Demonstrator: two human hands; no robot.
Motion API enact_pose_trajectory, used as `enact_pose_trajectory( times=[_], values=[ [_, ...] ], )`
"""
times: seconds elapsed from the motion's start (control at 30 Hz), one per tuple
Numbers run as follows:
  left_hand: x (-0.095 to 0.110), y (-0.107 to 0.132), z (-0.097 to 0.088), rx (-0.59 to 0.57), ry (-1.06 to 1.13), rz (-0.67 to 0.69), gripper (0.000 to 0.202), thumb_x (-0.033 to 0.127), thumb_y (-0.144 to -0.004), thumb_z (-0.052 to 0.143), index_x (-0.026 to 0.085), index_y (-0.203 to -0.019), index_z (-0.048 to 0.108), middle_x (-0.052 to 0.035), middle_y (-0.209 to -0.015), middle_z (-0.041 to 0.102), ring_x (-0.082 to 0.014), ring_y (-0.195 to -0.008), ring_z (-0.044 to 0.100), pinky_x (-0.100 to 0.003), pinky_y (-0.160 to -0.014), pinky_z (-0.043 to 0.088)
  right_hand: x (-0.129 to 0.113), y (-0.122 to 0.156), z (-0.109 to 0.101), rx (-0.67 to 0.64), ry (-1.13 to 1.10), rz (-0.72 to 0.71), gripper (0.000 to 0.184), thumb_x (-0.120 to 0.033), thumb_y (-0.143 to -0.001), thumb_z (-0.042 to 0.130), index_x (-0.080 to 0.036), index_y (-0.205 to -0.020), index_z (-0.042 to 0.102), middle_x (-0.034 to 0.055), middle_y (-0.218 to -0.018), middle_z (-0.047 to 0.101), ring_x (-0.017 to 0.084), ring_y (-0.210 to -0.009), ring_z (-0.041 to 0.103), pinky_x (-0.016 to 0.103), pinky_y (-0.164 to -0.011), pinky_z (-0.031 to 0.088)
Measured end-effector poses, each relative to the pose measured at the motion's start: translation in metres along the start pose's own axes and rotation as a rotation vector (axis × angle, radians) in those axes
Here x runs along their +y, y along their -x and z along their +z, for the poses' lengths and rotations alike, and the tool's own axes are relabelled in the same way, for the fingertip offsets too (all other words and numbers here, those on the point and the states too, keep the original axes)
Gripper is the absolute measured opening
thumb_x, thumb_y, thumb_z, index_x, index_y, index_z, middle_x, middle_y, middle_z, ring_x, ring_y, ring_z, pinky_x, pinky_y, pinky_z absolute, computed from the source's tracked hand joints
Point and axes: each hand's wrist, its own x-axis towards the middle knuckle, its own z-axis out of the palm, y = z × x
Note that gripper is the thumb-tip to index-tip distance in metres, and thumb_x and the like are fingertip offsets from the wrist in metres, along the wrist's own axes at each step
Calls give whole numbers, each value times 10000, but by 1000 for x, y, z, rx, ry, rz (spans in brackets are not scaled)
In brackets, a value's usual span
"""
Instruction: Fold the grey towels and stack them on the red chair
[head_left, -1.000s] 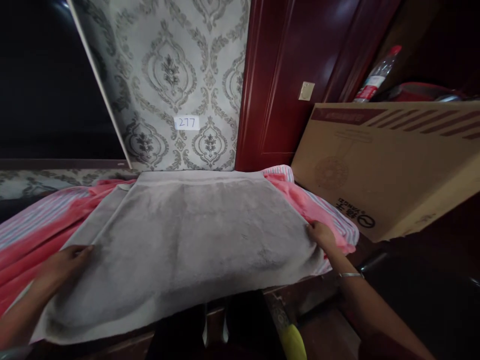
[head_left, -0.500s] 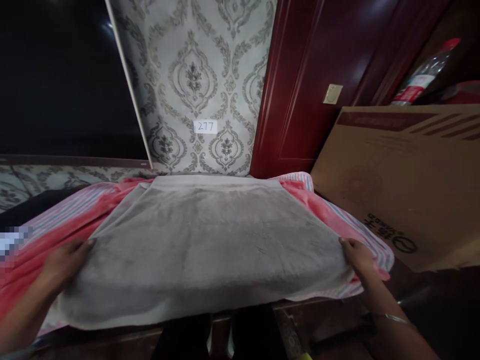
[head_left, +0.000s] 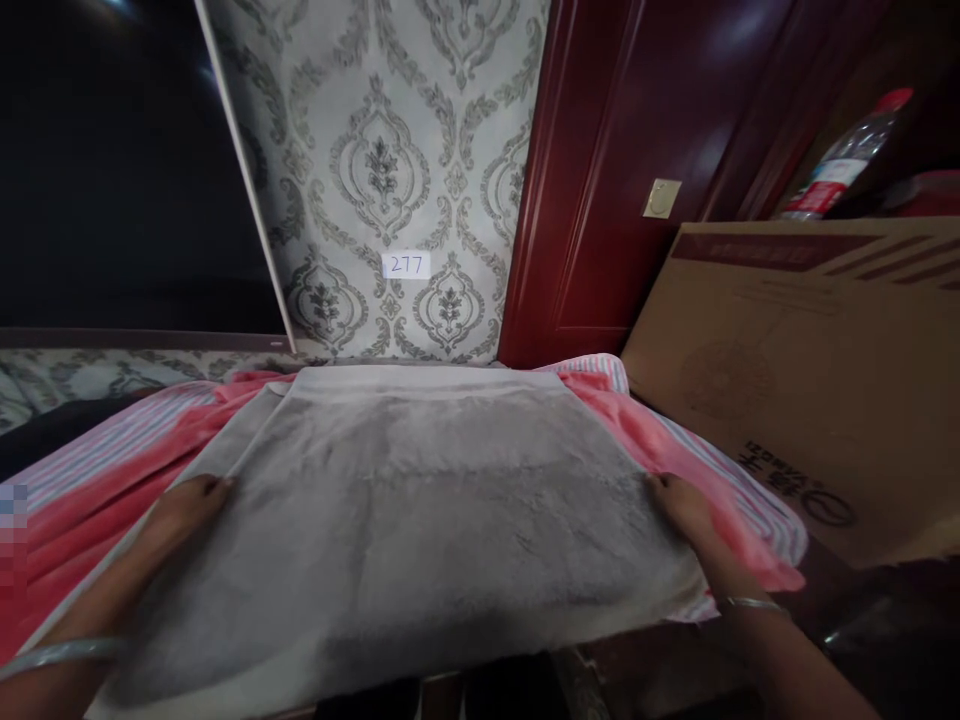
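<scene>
A grey towel [head_left: 420, 510] lies spread flat over a pink and striped cloth [head_left: 105, 460]. My left hand [head_left: 184, 505] rests on the towel's left edge with its fingers closed around the hem. At the towel's right edge, my right hand [head_left: 682, 510] pinches the fabric. Each wrist carries a metal bangle. The towel's near edge hangs toward me.
A large cardboard box [head_left: 810, 370] leans at the right, with a plastic bottle [head_left: 847, 160] behind it. A dark red door [head_left: 622, 170] and patterned wallpaper with a small label "277" [head_left: 406, 265] stand behind. A dark panel [head_left: 112, 170] fills the left.
Both hands have slid farther along the towel's side edges, away from me. The towel's near part has come closer and lower in view.
</scene>
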Motion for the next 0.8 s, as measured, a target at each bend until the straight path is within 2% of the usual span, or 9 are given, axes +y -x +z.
enact_pose_trajectory(
  times=[0.1, 0.2, 0.27, 0.4, 0.47, 0.53, 0.67, 0.8],
  values=[
    [27, -25, 0, -111, -31, 1, 450, 408, -906, 367, 109, -876, 701, -195, -1005, 765, -299, -913, 721, -310, -717, 516, -26, -19, 3, -4, -4, 28, 477, -354, -1010, 372, -93, -1054, 768, 221, -1120, 745, 310, -1044, 713, 352, -825, 526],
    [48, -44, 2, -71, -63, 2, 478, 392, -930, 346, 80, -924, 709, -226, -1036, 753, -324, -944, 710, -338, -731, 520, -43, -43, 9, 8, -13, 36, 450, -358, -1011, 390, -120, -1077, 767, 206, -1113, 751, 309, -1063, 709, 358, -838, 530],
    [55, -51, 5, -45, -76, -6, 502, 376, -946, 325, 57, -988, 710, -250, -1081, 740, -338, -988, 707, -357, -757, 531, -45, -55, 14, 17, -11, 21, 414, -359, -1006, 418, -154, -1079, 771, 196, -1119, 751, 307, -1073, 707, 356, -848, 530],
    [54, -49, 19, -22, -112, -56, 582, 366, -987, 209, 30, -1119, 666, -288, -1118, 715, -363, -1014, 708, -402, -792, 540, -34, -63, 31, 52, 28, 35, 448, -337, -1015, 379, -113, -1091, 760, 219, -1137, 739, 313, -1076, 708, 357, -849, 533],
    [51, -45, 24, -10, -143, -80, 593, 375, -995, 177, 49, -1123, 655, -281, -1104, 717, -366, -997, 712, -414, -786, 543, -27, -61, 38, 65, 37, 66, 496, -344, -1023, 332, -86, -1133, 741, 228, -1131, 737, 322, -1066, 710, 374, -841, 542],
    [51, -43, 26, -7, -172, -100, 580, 386, -1001, 176, 74, -1109, 654, -264, -1097, 720, -364, -991, 716, -419, -782, 546, -23, -60, 43, 71, 33, 88, 521, -377, -1025, 312, -105, -1184, 727, 216, -1132, 739, 327, -1063, 710, 393, -838, 550],
    [55, -46, 16, -59, -124, -108, 521, 352, -1013, 229, 65, -1105, 653, -273, -1167, 702, -365, -1070, 701, -421, -829, 542, -20, -65, 44, 36, 45, 90, 525, -406, -1013, 324, -129, -1203, 727, 201, -1175, 734, 344, -1090, 702, 427, -863, 559],
    [53, -43, 7, -77, -55, -96, 366, 267, -990, 369, 78, -1074, 671, -223, -1200, 713, -291, -1117, 693, -331, -860, 526, -10, -67, 44, 15, 6, 7, 513, -366, -1015, 335, -90, -1080, 762, 220, -1099, 745, 335, -1035, 721, 431, -842, 575]
  ],
)
